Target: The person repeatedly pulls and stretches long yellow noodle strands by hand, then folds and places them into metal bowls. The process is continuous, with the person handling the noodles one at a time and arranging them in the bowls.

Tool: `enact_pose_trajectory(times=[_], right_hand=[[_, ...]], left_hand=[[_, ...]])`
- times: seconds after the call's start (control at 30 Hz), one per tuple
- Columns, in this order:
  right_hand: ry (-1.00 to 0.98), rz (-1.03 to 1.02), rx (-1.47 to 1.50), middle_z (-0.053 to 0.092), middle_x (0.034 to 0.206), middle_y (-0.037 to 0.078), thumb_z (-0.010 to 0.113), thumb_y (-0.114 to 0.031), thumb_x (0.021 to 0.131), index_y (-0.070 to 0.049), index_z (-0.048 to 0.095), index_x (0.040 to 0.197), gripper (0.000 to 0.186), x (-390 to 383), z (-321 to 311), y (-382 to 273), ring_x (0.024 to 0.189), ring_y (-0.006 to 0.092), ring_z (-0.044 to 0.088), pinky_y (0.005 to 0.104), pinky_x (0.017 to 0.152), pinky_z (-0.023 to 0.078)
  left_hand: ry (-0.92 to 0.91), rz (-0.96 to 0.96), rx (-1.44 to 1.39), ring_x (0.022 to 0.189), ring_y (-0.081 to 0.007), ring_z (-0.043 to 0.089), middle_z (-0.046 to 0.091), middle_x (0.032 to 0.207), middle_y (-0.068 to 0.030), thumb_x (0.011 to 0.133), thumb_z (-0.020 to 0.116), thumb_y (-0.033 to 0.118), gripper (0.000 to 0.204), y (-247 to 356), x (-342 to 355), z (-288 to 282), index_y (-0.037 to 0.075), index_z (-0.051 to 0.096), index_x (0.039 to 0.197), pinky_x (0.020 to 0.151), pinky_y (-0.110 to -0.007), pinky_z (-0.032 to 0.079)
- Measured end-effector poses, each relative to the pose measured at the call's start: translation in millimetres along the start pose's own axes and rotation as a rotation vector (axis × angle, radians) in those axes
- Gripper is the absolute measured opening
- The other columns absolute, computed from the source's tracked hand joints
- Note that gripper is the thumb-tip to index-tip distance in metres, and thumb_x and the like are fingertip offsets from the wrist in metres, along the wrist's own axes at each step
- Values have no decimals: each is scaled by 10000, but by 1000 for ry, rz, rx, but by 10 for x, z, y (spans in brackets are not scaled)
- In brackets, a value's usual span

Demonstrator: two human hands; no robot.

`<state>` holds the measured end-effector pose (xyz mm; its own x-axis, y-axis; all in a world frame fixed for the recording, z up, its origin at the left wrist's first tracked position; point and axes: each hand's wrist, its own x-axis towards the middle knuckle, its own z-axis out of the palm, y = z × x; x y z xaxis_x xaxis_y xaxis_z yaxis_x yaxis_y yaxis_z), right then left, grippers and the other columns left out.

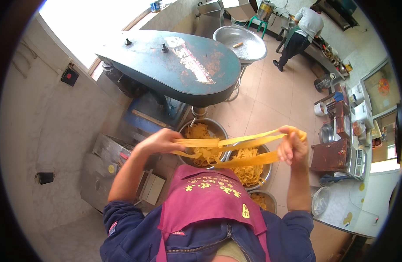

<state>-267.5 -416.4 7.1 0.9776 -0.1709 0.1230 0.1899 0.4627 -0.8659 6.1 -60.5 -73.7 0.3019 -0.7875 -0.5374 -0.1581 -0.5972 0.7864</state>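
Long flat yellow strips (243,142) stretch sideways between my two hands. My left hand (164,142) is closed on one end, while my right hand (295,148) grips the looped other end, raised at the right. Below them, a metal bowl (180,131) of loose yellow strips sits under the spout (199,111) of a dark green machine (175,65). To its right, a second bowl (268,172) holds more strips, and a smaller bowl (271,203) with similar strips is partly hidden by my maroon apron (209,198).
A wide metal pan (253,48) stands behind the machine. A co-worker (305,30) bends over a counter at the back right. Shelves with containers (329,157) line the right wall, a metal cabinet (100,170) stands at left, and tiled floor (266,109) shows between.
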Motion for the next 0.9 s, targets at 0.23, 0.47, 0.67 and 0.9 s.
enact_pose_trajectory(times=[0.23, 0.47, 0.67, 0.9], right_hand=[[350, -268, -273, 607, 1386, 119, 527, -330, 1088, -27, 542, 1426, 454, -552, -1065, -653, 1084, 214, 644, 405, 957, 549], [519, -282, -513, 482, 1564, 138, 504, -276, 1100, -68, 504, 1488, 440, -813, -1755, -1006, 1373, 250, 513, 441, 1155, 416], [170, 11, -270, 665, 1256, 288, 669, -182, 1002, -6, 267, 1595, 737, -541, -932, -550, 482, 128, 619, 211, 417, 472], [-268, 305, -180, 643, 1301, 255, 430, 150, 936, -22, 223, 1608, 724, 205, 351, 54, 1199, 365, 664, 428, 919, 601]], left_hand=[[590, -230, -542, 478, -26, 379, 460, 599, 70, 944, 723, 250, 187, -1545, -1071, -778, 66, 746, 924, 429, -237, 274], [801, -40, -1309, 428, -12, 319, 415, 590, 80, 1068, 533, 187, 276, -2822, -1732, -1062, 12, 643, 1251, 374, -187, 248], [399, 361, -1097, 510, -36, 476, 551, 748, 0, 1033, 583, 243, 602, -1006, -1054, -462, 49, 355, 1556, 459, -151, 416], [-329, 701, -1412, 1319, -411, 567, 589, 1360, -226, 900, 579, 5, 538, 520, -151, 552, -34, 510, 1432, 1089, -655, 466]])
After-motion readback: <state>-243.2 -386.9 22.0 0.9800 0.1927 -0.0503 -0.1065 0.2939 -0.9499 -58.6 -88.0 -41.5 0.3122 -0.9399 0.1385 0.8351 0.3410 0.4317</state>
